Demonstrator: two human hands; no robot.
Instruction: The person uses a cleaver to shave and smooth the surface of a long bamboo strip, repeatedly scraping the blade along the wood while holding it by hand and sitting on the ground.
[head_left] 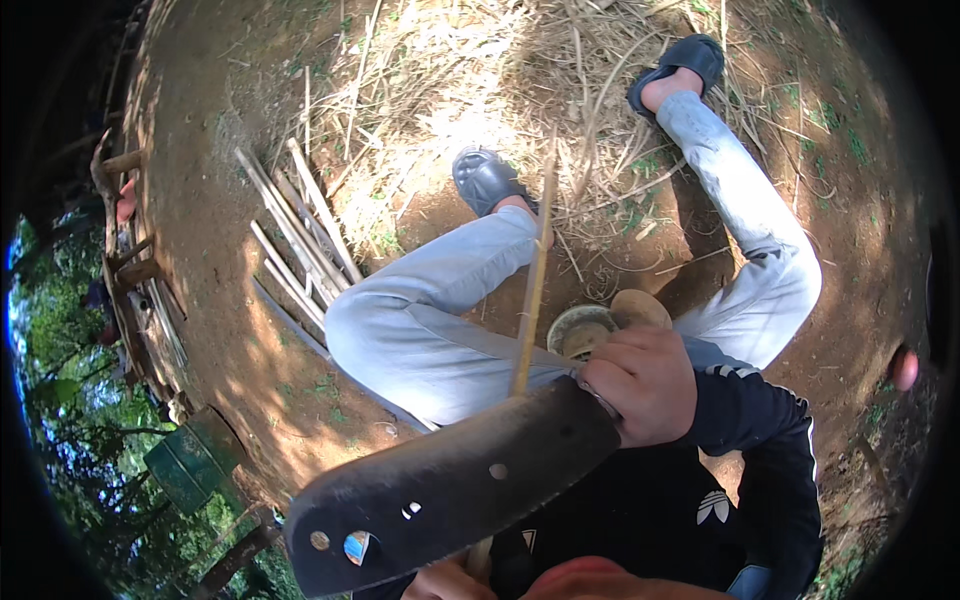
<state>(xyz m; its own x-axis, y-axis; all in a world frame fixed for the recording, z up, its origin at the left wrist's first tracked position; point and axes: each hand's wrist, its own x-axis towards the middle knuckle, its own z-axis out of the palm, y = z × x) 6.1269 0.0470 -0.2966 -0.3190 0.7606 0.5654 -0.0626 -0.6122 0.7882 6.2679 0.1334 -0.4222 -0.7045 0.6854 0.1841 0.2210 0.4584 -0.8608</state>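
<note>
One long, thin, pale yellow bamboo stick (532,285) stands almost upright in front of the seated person, its top reaching up past the ankle of the left leg and its lower end going down behind the wide, dark, curved metal blade with holes in it (455,490). The blade lies slantwise across the lower middle of the view, its edge meeting the stick where the two cross. The right hand (645,385) is closed tight around the blade's handle end, knuckles up, with a dark sleeve running back from the wrist. The left hand (445,582) shows only as a sliver at the bottom edge, under the blade and beside the stick's lower end; I cannot tell how its fingers are set or whether it grips the stick.

Just beyond the right hand sits a small round cut stump of pale wood (582,330), between the person's knees. The legs in light grey trousers (440,320) are bent outwards, feet in dark grey rubber clogs (485,178). To the left on the bare brown earth lies a bundle of split pale bamboo slats (300,235), and ahead spreads a heap of dry straw and shavings (500,70).
</note>
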